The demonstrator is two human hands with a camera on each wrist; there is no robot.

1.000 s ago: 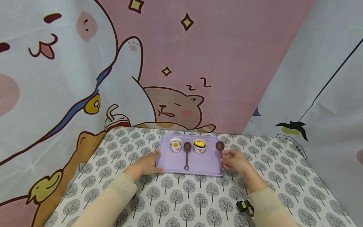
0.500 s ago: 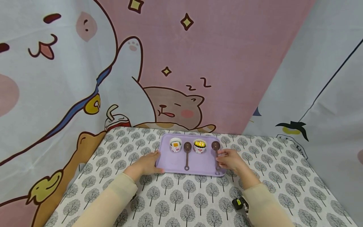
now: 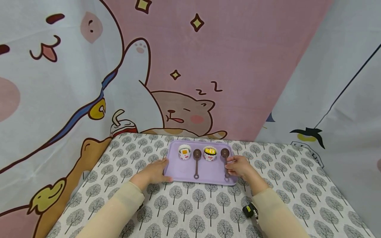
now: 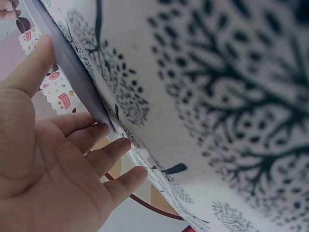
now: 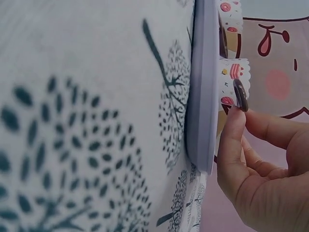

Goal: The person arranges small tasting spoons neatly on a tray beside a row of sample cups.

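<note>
On a lilac tray (image 3: 181, 173) stand two white paper cups with red prints. The left cup (image 3: 185, 157) holds something white with an orange square, and the right cup (image 3: 210, 158) has a yellow and black filling. Between them lies a brown round-bowled spoon (image 3: 196, 164). Toward the tray's right end, my right hand (image 3: 241, 168) pinches the handle of a second brown spoon (image 3: 225, 152) between thumb and fingers. My left hand (image 3: 153, 171) touches the tray's left edge; its fingers spread nearly straight along the tray wall (image 4: 79, 79) in the left wrist view.
A tree-patterned cloth (image 3: 186, 206) covers the table under the tray. Behind the table hangs a pink and white cartoon backdrop (image 3: 238, 82). A small black device (image 3: 249, 210) sits at my right sleeve.
My right hand has moved left with its spoon, from the tray's right edge to farther inside it. My left hand, the tray, the cups and the other spoon stay put.
</note>
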